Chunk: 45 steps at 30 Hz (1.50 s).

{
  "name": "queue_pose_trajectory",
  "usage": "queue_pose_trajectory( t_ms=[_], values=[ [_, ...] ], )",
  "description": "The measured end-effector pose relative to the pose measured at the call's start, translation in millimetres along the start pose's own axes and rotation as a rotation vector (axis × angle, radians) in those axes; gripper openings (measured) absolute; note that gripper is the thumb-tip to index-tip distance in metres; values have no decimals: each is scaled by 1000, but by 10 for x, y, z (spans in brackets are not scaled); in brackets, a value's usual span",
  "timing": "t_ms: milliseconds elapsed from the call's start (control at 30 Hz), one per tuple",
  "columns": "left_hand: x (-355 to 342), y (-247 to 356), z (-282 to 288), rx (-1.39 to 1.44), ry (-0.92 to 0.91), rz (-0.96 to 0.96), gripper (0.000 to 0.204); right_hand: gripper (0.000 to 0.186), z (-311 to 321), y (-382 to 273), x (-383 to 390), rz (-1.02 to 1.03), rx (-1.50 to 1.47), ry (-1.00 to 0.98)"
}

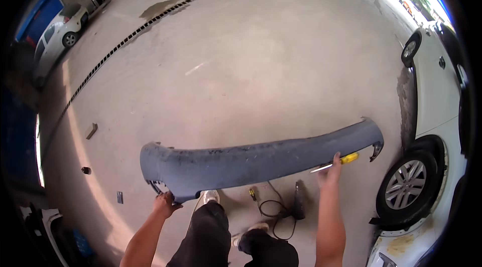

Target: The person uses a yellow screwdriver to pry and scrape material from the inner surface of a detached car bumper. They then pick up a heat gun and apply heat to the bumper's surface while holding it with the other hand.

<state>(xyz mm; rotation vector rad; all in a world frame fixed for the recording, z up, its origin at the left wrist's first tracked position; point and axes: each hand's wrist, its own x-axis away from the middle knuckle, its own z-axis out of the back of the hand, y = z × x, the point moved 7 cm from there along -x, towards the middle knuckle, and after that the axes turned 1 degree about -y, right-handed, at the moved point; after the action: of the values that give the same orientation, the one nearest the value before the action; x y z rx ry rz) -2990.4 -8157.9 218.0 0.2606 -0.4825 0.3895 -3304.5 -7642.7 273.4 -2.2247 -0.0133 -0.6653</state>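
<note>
A long grey car bumper cover (pixel 241 166) spans the view in front of my legs, its surface scuffed and its far edge dirty. At its lower left end, my left hand (pixel 164 205) is closed round the edge beside a slotted opening. Farther right, my right hand (pixel 331 171) is closed on a screwdriver (pixel 349 158) with a yellow handle. The screwdriver's metal shaft points left, along the bumper's near edge. That same hand is also at the bumper's edge, its fingertips partly hidden.
A dark cylindrical power tool (pixel 299 201) with a looped black cord (pixel 271 212) lies on the floor by my feet, near a small yellow-and-black item (pixel 252 193). A white car (pixel 436 96) stands close on the right. A drain grate (pixel 118 46) crosses the concrete floor.
</note>
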Motion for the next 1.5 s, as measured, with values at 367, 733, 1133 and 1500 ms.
queue_pose_trajectory(
  t_ms=[367,733,1133,1500],
  values=[
    [-2809,1037,-974,-139,-53,-233,70,35,763,384,-2142,268,-49,85],
    [-3462,1925,-1455,-101,108,-504,70,33,1770,88,-3171,391,15,107],
    [-3450,2068,-1344,-108,136,-606,65,45,2789,921,-2207,273,758,106],
    [-3503,1892,-1510,-196,-166,-632,56,26,3525,3889,193,-175,1654,-482]
  ],
)
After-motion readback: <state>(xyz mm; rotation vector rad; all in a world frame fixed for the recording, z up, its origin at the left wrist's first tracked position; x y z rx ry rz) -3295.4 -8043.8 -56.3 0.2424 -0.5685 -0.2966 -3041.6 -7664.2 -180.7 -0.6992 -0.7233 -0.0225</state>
